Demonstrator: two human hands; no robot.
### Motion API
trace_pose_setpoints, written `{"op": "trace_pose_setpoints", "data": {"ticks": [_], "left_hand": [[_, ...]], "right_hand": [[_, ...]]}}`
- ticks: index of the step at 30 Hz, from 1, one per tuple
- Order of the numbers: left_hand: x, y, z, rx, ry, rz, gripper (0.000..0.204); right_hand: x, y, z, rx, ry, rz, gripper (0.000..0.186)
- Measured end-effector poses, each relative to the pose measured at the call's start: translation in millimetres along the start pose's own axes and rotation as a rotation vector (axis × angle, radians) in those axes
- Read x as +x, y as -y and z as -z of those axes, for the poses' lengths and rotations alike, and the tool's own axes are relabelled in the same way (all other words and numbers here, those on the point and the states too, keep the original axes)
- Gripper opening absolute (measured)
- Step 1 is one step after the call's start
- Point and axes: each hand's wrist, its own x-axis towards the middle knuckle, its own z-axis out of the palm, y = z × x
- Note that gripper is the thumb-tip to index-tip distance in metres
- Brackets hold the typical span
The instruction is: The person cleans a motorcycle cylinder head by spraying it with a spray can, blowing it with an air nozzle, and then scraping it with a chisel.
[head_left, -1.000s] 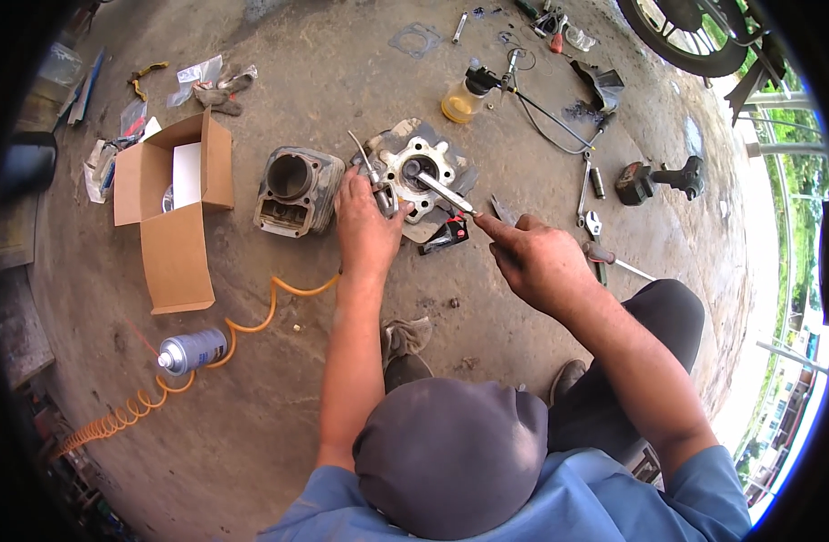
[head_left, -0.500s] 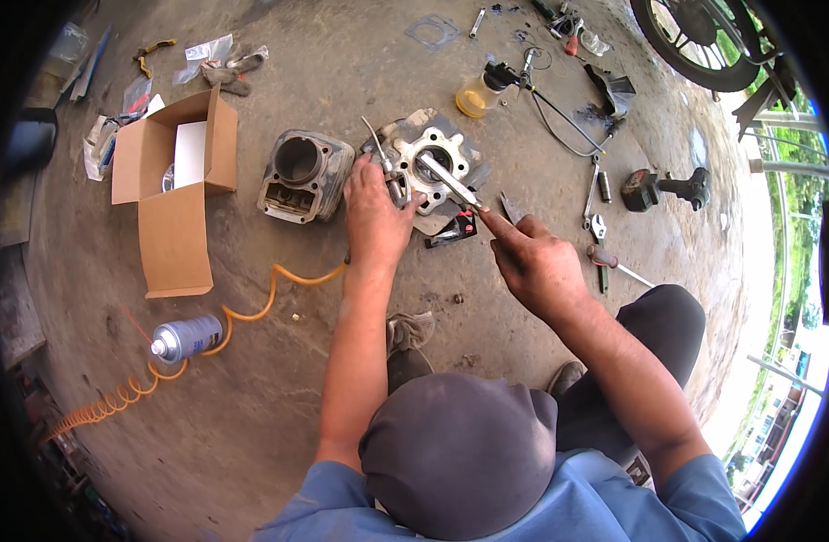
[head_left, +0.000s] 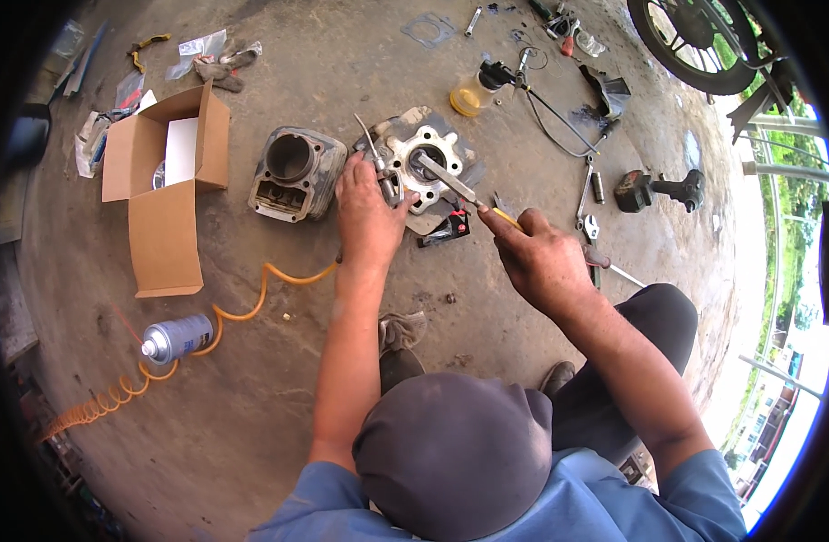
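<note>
On the ground before me lies a pale metal engine part, which looks like a cylinder head (head_left: 449, 147), with a lobed, holed rim. My left hand (head_left: 371, 217) is closed on an air blow gun (head_left: 386, 183) and rests against the part's left side. An orange coiled hose (head_left: 290, 278) runs from near the left wrist. My right hand (head_left: 543, 264) grips a flat scraper (head_left: 452, 183) by its yellow handle, forefinger stretched along it. The blade's tip is inside the part's round opening. A finned engine cylinder (head_left: 297, 176) stands just left of my left hand.
At the left are an open cardboard box (head_left: 168, 239) and a spray can (head_left: 177, 339). A jar of yellow liquid (head_left: 471, 96) stands beyond the part. To the right lie a cordless drill (head_left: 658, 191), a wrench (head_left: 591, 228) and a screwdriver (head_left: 620, 269). A motorcycle wheel (head_left: 694, 41) is at far right.
The whole view has shifted slightly left. My right hand has drawn back a little from the part, and more of the scraper's yellow handle shows. My left hand keeps its place.
</note>
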Motion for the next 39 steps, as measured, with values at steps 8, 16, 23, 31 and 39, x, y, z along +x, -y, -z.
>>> {"op": "trace_pose_setpoints", "data": {"ticks": [8, 16, 23, 31, 39], "left_hand": [[1, -9, 3, -0.023, 0.038, 0.046, 0.08], [-2, -7, 4, -0.015, 0.048, 0.068, 0.08], [1, -3, 1, -0.003, 0.012, 0.02, 0.08], [-1, -3, 3, -0.013, 0.047, 0.035, 0.073], [0, -1, -1, -0.004, 0.013, 0.003, 0.078]], "right_hand": [[-3, -1, -1, 0.051, -0.02, -0.029, 0.051], [20, -25, 27, 0.214, 0.06, 0.072, 0.046], [15, -24, 20, 0.31, 0.009, 0.053, 0.046], [25, -24, 48, 0.021, 0.183, 0.09, 0.047], [14, -16, 24, 0.085, 0.064, 0.003, 0.048]]}}
